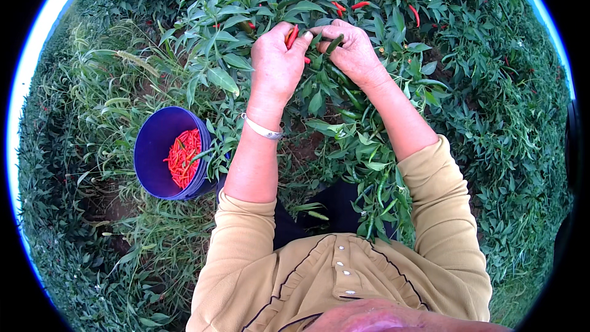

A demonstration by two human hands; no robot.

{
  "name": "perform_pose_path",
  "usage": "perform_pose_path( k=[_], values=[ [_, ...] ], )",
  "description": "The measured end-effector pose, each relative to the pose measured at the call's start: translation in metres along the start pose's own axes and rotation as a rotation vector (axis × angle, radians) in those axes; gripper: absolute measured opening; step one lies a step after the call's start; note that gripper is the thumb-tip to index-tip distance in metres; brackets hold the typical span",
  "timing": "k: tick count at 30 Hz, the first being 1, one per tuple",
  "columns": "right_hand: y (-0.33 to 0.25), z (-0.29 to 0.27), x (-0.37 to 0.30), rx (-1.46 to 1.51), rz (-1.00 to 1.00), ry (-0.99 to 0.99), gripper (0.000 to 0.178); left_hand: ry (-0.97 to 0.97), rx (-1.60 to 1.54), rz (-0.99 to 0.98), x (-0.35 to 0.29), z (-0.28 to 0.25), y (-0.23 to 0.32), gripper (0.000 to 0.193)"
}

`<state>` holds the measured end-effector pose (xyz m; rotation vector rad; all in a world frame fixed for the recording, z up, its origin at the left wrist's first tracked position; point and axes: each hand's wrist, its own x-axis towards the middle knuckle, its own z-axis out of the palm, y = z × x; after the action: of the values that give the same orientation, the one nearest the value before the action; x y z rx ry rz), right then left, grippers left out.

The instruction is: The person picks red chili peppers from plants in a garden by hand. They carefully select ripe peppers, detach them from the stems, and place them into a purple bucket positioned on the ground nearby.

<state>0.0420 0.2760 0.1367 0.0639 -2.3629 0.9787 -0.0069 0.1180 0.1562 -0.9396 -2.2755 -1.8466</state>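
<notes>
My left hand point(278, 58) is closed around red chili peppers point(292, 37), which stick out between thumb and fingers. Close beside it, my right hand point(351, 52) has its fingers curled in at the chili plant point(316, 101). A dark green chili pepper point(334, 43) shows at its fingertips; whether it is gripped or still on the stem, I cannot tell. More red chilies point(361, 5) hang among the leaves just beyond both hands. Long green chilies point(347, 95) hang below my right wrist.
A blue bucket point(150, 147) stands at the left, tilted toward me, with many picked red chilies point(184, 158) inside. Tall grass point(117, 80) grows around it. Dense chili plants point(491, 104) spread on the right, and leafy branches point(384, 166) reach between my arms.
</notes>
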Motion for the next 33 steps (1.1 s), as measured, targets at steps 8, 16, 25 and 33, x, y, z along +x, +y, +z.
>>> perform_pose_path(
  k=[8,16,25,33],
  values=[
    [0.002,0.004,0.003,0.095,0.058,-0.043,0.017,-0.019,-0.113,-0.046,0.004,-0.005,-0.02,0.015],
    [-0.018,0.009,-0.004,-0.14,-0.063,0.037,0.022,-0.053,0.049,0.073,0.002,-0.013,-0.027,0.012],
    [-0.017,0.016,0.001,-0.259,-0.156,-0.033,0.017,-0.109,-0.203,-0.064,0.002,-0.018,-0.035,0.01],
    [-0.015,0.012,0.0,-0.222,-0.178,-0.066,0.009,-0.002,0.042,0.141,-0.008,-0.012,-0.029,0.009]
  ],
)
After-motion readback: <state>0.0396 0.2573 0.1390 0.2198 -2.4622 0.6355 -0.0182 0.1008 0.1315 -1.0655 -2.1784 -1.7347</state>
